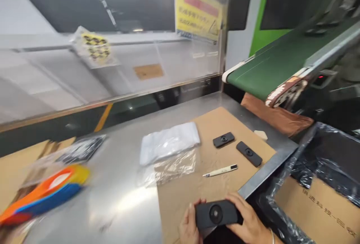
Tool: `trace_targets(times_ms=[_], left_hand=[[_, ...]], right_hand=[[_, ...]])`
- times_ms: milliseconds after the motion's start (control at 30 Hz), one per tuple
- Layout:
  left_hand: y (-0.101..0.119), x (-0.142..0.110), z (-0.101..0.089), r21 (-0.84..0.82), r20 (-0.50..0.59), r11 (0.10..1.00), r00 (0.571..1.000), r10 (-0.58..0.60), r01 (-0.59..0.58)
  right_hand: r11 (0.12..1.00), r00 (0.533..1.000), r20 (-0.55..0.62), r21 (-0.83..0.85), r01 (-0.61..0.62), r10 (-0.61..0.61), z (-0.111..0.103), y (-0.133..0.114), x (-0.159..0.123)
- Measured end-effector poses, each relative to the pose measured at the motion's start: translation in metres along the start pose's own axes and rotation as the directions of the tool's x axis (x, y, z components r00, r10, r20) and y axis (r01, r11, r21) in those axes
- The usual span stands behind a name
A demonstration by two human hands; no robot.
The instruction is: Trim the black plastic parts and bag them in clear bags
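Between my two hands, low over the front of a cardboard sheet [180, 195], is a black oblong plastic part [229, 211] with a round recessed centre. My left hand [190, 224] grips its left end. Around its right end are the fingers of my right hand [247, 219], which wears a pale band at the wrist. Two similar smaller-looking black parts [224, 139] lie farther back on the cardboard, apart from each other. A white pen-like tool [220, 170] with a dark end rests between them and my hands.
Clear plastic bags with white contents [170, 142] lie across the cardboard's left edge. An orange, blue and yellow object [50, 189] sits on the metal table [120, 184] at left. To the right are a plastic-lined bin [317, 195] and a green conveyor belt [270, 73].
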State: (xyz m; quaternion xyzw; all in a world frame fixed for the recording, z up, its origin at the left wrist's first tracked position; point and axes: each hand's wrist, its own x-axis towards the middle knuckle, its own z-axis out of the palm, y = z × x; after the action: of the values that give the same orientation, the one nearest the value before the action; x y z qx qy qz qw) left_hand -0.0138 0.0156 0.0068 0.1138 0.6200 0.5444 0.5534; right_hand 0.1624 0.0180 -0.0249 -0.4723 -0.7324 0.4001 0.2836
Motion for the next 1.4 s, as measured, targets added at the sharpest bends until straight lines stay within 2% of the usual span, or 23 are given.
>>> trace_targets(times_ms=[100,233,400,533,600,667,733,833,933,1033,1167,1267,1400], left_hand=[[-0.002,0.007,-0.009,-0.203,0.044,0.977,0.998,-0.05,0.058],[-0.001,-0.001,-0.017,-0.276,0.093,0.957,0.993,-0.067,0.091],[0.002,-0.02,-0.028,-0.262,0.152,0.964,0.985,0.079,-0.037],[-0.002,-0.032,-0.04,-0.153,0.137,0.963,0.96,0.245,-0.224],[-0.008,-0.036,-0.045,-0.054,0.173,0.959,0.943,0.285,-0.28],[-0.015,-0.039,-0.048,0.061,0.208,0.972,0.955,0.21,-0.227],[-0.021,-0.043,-0.049,0.131,0.18,0.986,0.98,0.081,-0.106],[-0.028,-0.051,-0.046,0.101,0.133,0.994,0.99,-0.05,0.036],[-0.027,-0.065,-0.041,0.011,0.132,0.993,0.984,-0.118,0.117],[-0.02,-0.08,-0.038,-0.072,0.029,0.986,0.988,-0.15,0.151],[-0.015,-0.098,-0.04,-0.179,-0.158,0.974,0.973,-0.169,0.141],[-0.014,-0.106,-0.046,-0.231,-0.206,0.964,0.962,-0.182,0.134],[-0.012,-0.112,-0.059,-0.251,-0.198,0.96,0.964,-0.179,0.127]], right_hand=[[0.999,0.999,0.017,0.017,-0.033,0.033,-0.009,-0.012,0.001],[0.999,0.999,0.046,0.025,-0.028,0.027,-0.016,-0.016,0.003],[0.998,0.995,0.102,0.063,0.007,-0.013,-0.02,-0.015,0.003],[0.996,0.98,0.2,0.094,-0.011,-0.008,-0.026,-0.02,0.004],[0.99,0.966,0.257,0.13,-0.054,0.019,-0.028,-0.023,0.005],[0.977,0.935,0.344,0.159,-0.144,0.082,-0.027,-0.025,0.007],[0.944,0.881,0.44,0.177,-0.277,0.175,-0.026,-0.025,0.01],[0.869,0.806,0.5,0.188,-0.457,0.316,-0.022,-0.021,0.019],[0.821,0.732,0.569,0.163,-0.547,0.375,-0.018,-0.019,0.033],[0.806,0.67,0.647,0.142,-0.575,0.364,-0.013,-0.024,0.043],[0.823,0.637,0.708,0.141,-0.551,0.305,-0.003,-0.033,0.05],[0.842,0.629,0.734,0.151,-0.518,0.255,0.007,-0.038,0.052],[0.848,0.612,0.755,0.148,-0.509,0.236,0.02,-0.044,0.053]])
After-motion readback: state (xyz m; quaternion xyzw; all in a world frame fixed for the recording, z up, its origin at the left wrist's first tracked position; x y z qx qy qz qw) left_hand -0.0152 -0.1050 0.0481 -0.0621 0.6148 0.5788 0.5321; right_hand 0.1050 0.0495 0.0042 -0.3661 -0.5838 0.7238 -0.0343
